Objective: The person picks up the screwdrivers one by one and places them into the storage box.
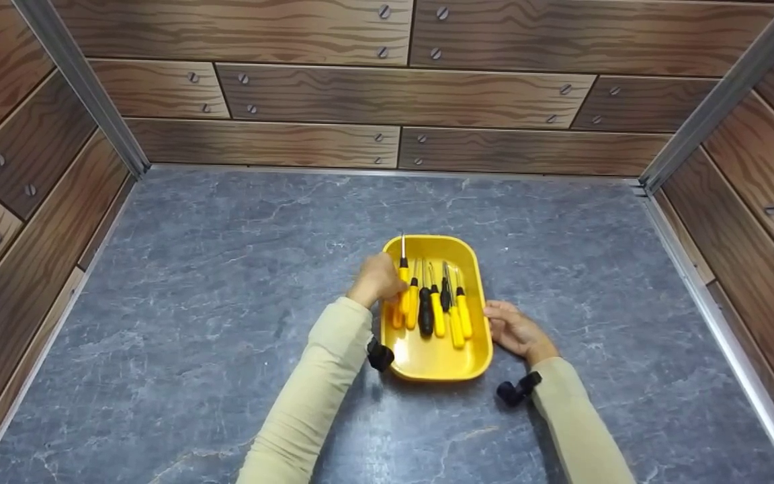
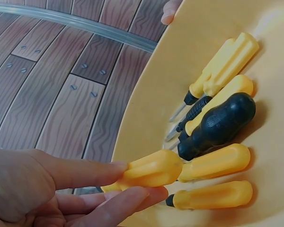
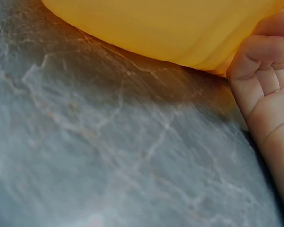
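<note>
My left hand (image 1: 378, 279) pinches a yellow-handled screwdriver (image 1: 404, 270) between thumb and fingers, over the left side of a yellow tray (image 1: 434, 366). Its metal shaft points to the far side, and in the left wrist view the yellow handle (image 2: 154, 168) is at the fingertips. Inside the tray lie several more screwdrivers, most with yellow handles, and one with a thick black handle (image 1: 426, 316). With bent fingers, my right hand (image 1: 518, 329) holds the tray's right side; the right wrist view shows these fingers against the outer wall, their tips partly hidden.
The tray stands on a grey marbled tabletop (image 1: 226, 269). Wood-patterned panels (image 1: 400, 94) rise at the back and both sides, with metal strips along the edges. A small black device (image 1: 380, 354) is on the left wrist, another (image 1: 518, 390) on the right.
</note>
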`<state>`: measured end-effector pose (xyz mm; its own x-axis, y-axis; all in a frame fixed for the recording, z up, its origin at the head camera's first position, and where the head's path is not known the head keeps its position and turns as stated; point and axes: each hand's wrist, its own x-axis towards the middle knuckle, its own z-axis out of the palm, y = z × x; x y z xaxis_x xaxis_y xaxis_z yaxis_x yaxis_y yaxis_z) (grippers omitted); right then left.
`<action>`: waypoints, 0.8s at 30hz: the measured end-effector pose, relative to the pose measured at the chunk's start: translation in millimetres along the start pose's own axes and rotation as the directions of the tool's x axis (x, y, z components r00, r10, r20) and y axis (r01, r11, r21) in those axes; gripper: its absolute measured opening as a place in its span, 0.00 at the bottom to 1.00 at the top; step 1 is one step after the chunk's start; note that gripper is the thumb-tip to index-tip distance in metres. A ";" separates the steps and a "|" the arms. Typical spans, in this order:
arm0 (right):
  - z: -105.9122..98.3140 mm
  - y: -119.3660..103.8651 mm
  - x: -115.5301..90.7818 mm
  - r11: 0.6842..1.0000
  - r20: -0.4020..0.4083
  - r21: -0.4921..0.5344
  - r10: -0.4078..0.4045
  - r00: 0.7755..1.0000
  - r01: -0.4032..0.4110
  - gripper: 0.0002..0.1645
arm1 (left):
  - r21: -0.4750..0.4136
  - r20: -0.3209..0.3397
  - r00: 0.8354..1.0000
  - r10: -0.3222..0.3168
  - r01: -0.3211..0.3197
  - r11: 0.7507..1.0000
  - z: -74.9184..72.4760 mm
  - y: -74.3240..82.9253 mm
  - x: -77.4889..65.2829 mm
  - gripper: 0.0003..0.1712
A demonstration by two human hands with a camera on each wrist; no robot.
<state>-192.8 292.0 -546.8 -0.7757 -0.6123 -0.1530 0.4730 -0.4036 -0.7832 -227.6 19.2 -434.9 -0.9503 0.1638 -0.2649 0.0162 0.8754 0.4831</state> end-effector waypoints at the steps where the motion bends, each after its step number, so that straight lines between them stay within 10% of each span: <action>1: 0.3 -0.2 -0.3 1.000 -0.003 -0.001 0.000 1.000 0.000 0.23 | 0.005 0.005 1.000 0.001 -0.001 1.000 0.0 0.4 0.4 0.16; 24: -12.4 7.1 3.8 0.995 0.023 -0.099 -0.027 0.999 0.029 0.05 | 0.003 -0.016 0.999 0.034 -0.034 0.999 10.4 10.6 2.4 0.12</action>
<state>-197.6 295.2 -560.4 -0.7783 -0.6166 -0.1181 0.4065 -0.3516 -0.8433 -226.5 33.6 -439.1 -0.9539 0.1865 -0.2352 0.0494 0.8705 0.4896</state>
